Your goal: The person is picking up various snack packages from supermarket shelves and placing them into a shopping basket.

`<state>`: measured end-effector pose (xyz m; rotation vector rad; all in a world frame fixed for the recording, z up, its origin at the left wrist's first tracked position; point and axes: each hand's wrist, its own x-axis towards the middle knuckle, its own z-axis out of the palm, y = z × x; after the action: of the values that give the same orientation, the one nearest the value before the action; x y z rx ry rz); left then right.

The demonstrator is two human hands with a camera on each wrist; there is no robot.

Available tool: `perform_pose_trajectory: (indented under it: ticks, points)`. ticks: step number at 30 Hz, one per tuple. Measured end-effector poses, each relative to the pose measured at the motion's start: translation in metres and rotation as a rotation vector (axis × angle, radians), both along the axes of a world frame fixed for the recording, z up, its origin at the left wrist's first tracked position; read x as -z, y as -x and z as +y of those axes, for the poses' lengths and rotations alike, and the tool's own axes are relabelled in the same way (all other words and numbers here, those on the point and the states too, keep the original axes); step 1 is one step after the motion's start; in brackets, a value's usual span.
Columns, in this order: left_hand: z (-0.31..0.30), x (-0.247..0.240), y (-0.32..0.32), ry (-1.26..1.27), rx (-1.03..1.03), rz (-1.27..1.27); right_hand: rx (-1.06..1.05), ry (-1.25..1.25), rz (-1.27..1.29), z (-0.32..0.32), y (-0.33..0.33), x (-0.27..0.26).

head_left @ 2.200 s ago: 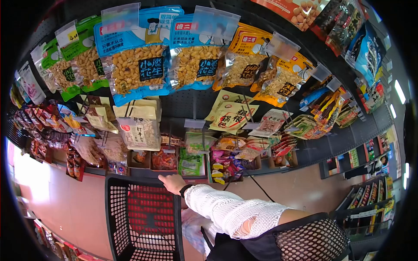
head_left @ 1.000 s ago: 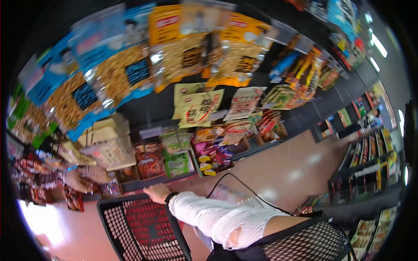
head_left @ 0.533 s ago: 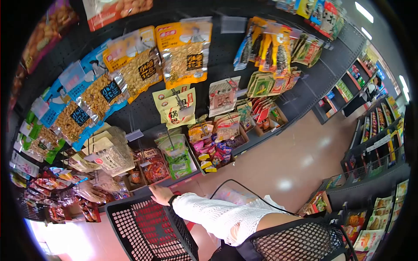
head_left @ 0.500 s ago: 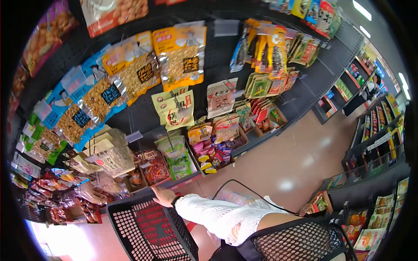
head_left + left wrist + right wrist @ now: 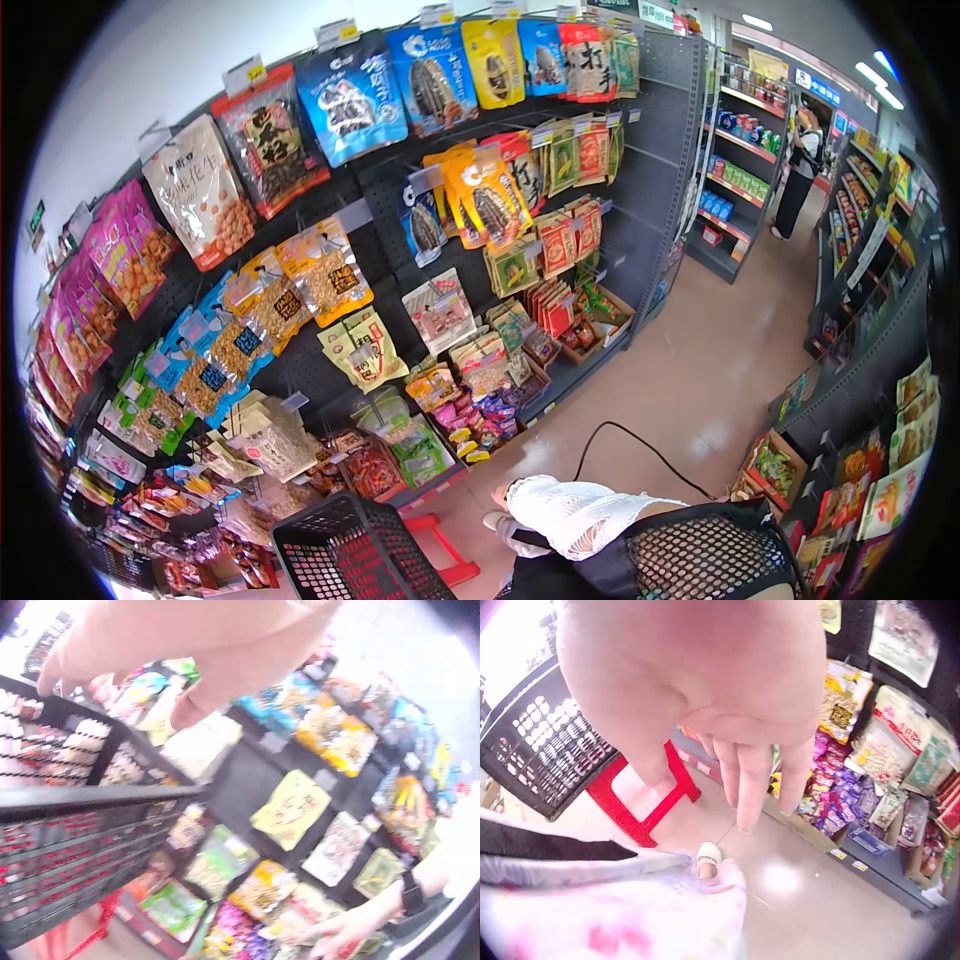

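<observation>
My right hand (image 5: 705,697) hangs in the air with fingers extended downward and holds nothing. In the head view that hand (image 5: 502,490) shows at the end of a white knit sleeve (image 5: 575,512), to the right of a black mesh shopping basket (image 5: 345,540) on a red frame (image 5: 445,555). The left wrist view has my left hand (image 5: 180,637) across the top, its loose fingers and thumb apart with nothing between them, above the rim of the basket (image 5: 90,799). The left hand is out of the head view.
A dark shelf wall holds hanging bags of peanuts (image 5: 328,275), seeds (image 5: 432,85) and a pale rice-crust packet (image 5: 362,350). Boxes of wrapped candy (image 5: 480,425) line its bottom. Another shelf (image 5: 880,330) flanks the aisle floor (image 5: 690,400). A person (image 5: 798,170) stands far down it.
The head view has swung right and up, bringing the seed bags and the aisle into sight. My right hand has left the basket's rim and moved right of it.
</observation>
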<state>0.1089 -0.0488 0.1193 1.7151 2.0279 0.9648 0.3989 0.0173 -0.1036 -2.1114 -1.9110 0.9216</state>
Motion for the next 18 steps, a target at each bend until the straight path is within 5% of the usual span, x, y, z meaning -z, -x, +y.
perform_pose_trajectory:
  ticks: [2,3,4,6,8,10,11,18]
  points:
    - [-0.004,-0.059,-0.059,0.063,0.369,-0.459,0.252,0.062,-0.023,0.007,-0.024,0.002]
    - [-0.005,-0.08,-0.079,0.065,0.592,-0.444,0.378,0.092,-0.032,0.01,-0.034,-0.002]
    - [-0.012,-0.122,-0.105,0.15,0.739,-0.311,0.376,0.075,-0.036,0.015,-0.038,-0.022]
    - [-0.022,-0.133,-0.14,0.102,0.902,-0.389,0.11,-0.031,-0.189,0.034,-0.033,-0.097]
    - [-0.034,-0.16,-0.162,0.211,0.901,-0.385,0.085,-0.09,-0.056,0.041,-0.026,-0.164]
    - [-0.039,-0.174,-0.184,0.056,0.898,-0.23,0.043,-0.006,0.016,0.056,-0.013,-0.204]
    - [-0.04,-0.178,-0.192,-0.082,0.893,-0.074,0.036,-0.017,0.019,0.057,-0.016,-0.209]
    - [-0.036,-0.216,-0.227,-0.191,0.942,-0.175,0.105,-0.166,0.143,0.08,-0.034,-0.221]
